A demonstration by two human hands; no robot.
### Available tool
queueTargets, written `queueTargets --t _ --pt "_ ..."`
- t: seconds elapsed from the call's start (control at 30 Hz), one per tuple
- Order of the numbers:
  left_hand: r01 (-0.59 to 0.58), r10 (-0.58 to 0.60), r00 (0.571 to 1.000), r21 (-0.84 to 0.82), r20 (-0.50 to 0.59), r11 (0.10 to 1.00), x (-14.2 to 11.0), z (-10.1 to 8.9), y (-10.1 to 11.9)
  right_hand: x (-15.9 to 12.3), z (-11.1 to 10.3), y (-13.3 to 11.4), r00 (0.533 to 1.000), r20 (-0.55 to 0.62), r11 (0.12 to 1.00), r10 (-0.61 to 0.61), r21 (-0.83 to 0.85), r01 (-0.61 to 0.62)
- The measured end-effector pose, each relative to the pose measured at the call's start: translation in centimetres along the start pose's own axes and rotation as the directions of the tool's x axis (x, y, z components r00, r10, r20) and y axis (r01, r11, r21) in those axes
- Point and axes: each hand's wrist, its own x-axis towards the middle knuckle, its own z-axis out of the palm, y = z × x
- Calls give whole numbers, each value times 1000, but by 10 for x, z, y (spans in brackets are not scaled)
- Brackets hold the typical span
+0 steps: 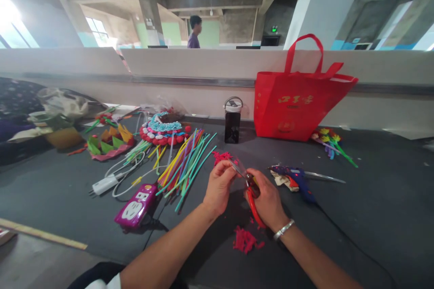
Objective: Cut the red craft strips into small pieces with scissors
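My right hand (266,198) is closed round a pair of scissors (253,205) with red handles, the blades pointing up and left. At the blade tips my left hand (220,187) pinches with thumb and forefinger; whatever it holds is too small to make out. Just behind the left fingers lies a heap of red-pink scraps (222,158). A second pile of red-pink scraps (246,240) rests on the dark table (203,244) below the scissors. Something yellowish shows beside the right fingers, mostly hidden.
Coloured pipe cleaners (185,167) spread left of my hands, by a purple power strip (136,206) and white charger (107,184). A glue gun (294,176) lies right, its cord trailing forward. Behind stand a bottle (232,122) and red bag (291,104). A person (194,36) is beyond the partition.
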Motion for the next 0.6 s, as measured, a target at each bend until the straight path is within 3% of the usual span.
queueTargets --t 0.6 --pt "-21 21 1000 41 -10 999 0 0 1 -3 1 3 1000 -24 995 -20 -94 17"
